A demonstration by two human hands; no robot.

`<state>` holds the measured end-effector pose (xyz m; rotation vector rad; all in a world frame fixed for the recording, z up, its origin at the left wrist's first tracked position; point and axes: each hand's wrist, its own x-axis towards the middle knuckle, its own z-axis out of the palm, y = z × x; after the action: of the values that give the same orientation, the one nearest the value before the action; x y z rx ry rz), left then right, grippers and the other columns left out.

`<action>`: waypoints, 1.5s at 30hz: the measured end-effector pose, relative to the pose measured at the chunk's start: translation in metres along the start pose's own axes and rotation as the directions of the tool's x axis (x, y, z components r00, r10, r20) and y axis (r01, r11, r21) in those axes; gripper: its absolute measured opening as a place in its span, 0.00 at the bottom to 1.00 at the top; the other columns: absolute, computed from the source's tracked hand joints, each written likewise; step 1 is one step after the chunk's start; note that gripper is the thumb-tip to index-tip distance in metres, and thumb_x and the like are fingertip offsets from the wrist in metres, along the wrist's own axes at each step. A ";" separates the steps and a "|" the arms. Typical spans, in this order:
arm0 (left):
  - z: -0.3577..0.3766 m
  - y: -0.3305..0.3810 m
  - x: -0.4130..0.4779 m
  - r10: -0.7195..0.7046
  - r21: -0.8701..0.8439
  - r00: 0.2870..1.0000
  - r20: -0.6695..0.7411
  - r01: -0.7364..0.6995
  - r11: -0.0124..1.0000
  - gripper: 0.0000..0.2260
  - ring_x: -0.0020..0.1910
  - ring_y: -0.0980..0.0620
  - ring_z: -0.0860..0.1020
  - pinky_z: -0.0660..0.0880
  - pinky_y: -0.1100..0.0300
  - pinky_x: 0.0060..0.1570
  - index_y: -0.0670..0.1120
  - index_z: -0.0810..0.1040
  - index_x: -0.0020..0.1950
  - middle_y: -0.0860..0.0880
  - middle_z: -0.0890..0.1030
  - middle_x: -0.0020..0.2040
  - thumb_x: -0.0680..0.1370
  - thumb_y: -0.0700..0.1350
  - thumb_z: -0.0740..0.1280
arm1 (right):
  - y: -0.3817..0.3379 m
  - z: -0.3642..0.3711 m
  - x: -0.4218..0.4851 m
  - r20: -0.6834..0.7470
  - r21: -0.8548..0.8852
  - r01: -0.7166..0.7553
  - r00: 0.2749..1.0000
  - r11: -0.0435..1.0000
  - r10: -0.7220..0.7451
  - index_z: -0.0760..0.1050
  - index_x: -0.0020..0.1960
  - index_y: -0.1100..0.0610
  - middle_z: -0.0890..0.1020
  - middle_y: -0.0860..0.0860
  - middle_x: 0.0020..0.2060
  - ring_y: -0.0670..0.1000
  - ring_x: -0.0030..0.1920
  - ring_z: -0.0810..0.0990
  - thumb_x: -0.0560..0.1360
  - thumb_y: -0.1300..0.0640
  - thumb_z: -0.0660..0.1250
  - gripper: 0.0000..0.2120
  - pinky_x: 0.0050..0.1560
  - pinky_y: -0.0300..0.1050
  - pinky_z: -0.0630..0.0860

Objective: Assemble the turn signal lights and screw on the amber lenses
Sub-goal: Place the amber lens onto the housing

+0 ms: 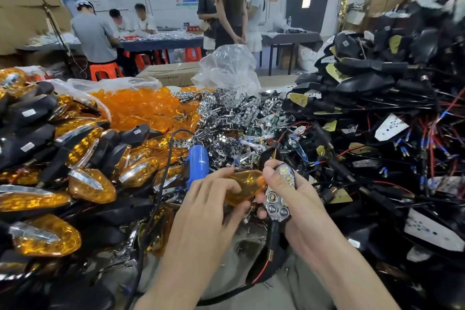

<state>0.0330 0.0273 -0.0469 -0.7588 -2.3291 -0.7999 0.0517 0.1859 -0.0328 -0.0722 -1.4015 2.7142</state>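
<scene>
My left hand pinches a loose amber lens, held just left of a turn signal body. That body shows a chrome reflector with several LEDs and has a black stalk with red and black wires hanging below. My right hand grips the body from the right, thumb over its top edge. The lens sits beside the reflector, edge against it, not seated over it.
A blue electric screwdriver with a black cord lies just beyond my left hand. Finished amber lights pile up on the left, a bag of loose lenses behind, chrome reflectors in the middle, wired black housings on the right. People work and stand in the background.
</scene>
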 end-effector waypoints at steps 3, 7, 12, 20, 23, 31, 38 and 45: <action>0.001 0.000 0.001 -0.123 -0.077 0.992 0.017 0.124 0.989 0.21 0.58 0.61 0.71 0.67 0.69 0.50 0.57 0.67 0.65 0.63 0.71 0.59 0.74 0.54 0.68 | -0.001 0.003 0.002 -0.034 0.047 -0.019 0.999 0.999 0.021 0.83 0.46 0.55 0.82 0.55 0.38 0.51 0.32 0.80 0.69 0.51 0.73 0.09 0.27 0.42 0.76; 0.001 0.006 0.001 -0.369 -0.422 0.925 0.087 0.369 0.828 0.24 0.57 0.64 0.74 0.72 0.66 0.53 0.63 0.67 0.70 0.67 0.72 0.57 0.74 0.62 0.65 | -0.005 -0.001 0.005 -0.052 0.186 -0.036 0.998 0.982 0.046 0.77 0.55 0.57 0.83 0.55 0.39 0.51 0.35 0.81 0.71 0.55 0.68 0.13 0.33 0.44 0.78; -0.001 0.022 0.001 -0.325 -0.763 0.907 0.268 0.406 0.503 0.18 0.52 0.55 0.82 0.75 0.70 0.50 0.53 0.77 0.61 0.54 0.83 0.51 0.72 0.52 0.71 | -0.007 -0.011 0.009 -0.038 0.283 0.016 0.999 0.959 -0.005 0.77 0.54 0.55 0.82 0.52 0.41 0.52 0.41 0.83 0.67 0.60 0.69 0.15 0.41 0.46 0.80; 0.004 0.028 -0.003 -0.217 -0.735 0.939 0.267 0.344 0.585 0.16 0.55 0.52 0.81 0.75 0.67 0.54 0.60 0.76 0.59 0.53 0.82 0.56 0.72 0.55 0.71 | -0.006 -0.012 0.006 -0.030 0.289 0.078 0.997 0.954 -0.073 0.86 0.43 0.52 0.81 0.52 0.40 0.52 0.41 0.83 0.64 0.65 0.66 0.15 0.41 0.45 0.82; 0.005 0.026 -0.004 -0.213 -0.716 0.944 0.250 0.329 0.616 0.17 0.55 0.52 0.81 0.76 0.65 0.55 0.61 0.75 0.61 0.54 0.82 0.56 0.73 0.56 0.71 | -0.007 -0.011 0.005 -0.015 0.269 0.092 0.996 0.959 -0.091 0.85 0.43 0.51 0.81 0.51 0.40 0.52 0.42 0.83 0.64 0.65 0.66 0.15 0.41 0.45 0.82; 0.006 0.026 -0.004 -0.184 -0.664 0.954 0.236 0.297 0.687 0.19 0.55 0.56 0.81 0.75 0.68 0.54 0.62 0.74 0.63 0.59 0.82 0.56 0.73 0.57 0.70 | -0.008 -0.010 0.001 0.014 0.204 0.129 0.991 0.970 -0.135 0.83 0.46 0.52 0.80 0.52 0.41 0.52 0.44 0.81 0.66 0.65 0.65 0.14 0.50 0.49 0.78; 0.009 0.032 -0.006 -0.194 -0.678 0.953 0.231 0.301 0.670 0.21 0.57 0.61 0.81 0.75 0.69 0.56 0.65 0.74 0.63 0.62 0.81 0.58 0.71 0.57 0.71 | -0.009 -0.006 -0.006 0.070 0.086 0.185 0.979 0.979 -0.191 0.82 0.47 0.52 0.80 0.52 0.41 0.51 0.44 0.80 0.68 0.65 0.65 0.13 0.47 0.46 0.79; 0.015 0.032 -0.008 -0.203 -0.682 0.952 0.228 0.305 0.665 0.21 0.56 0.62 0.81 0.75 0.71 0.53 0.67 0.74 0.62 0.63 0.82 0.56 0.73 0.50 0.72 | -0.010 -0.005 -0.010 0.084 0.026 0.216 0.972 0.976 -0.217 0.80 0.49 0.54 0.79 0.54 0.43 0.52 0.45 0.78 0.68 0.65 0.64 0.13 0.49 0.46 0.79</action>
<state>0.0551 0.0559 -0.0502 -0.8038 -2.2387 -1.9097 0.0623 0.1947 -0.0277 0.1902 -1.3205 2.5760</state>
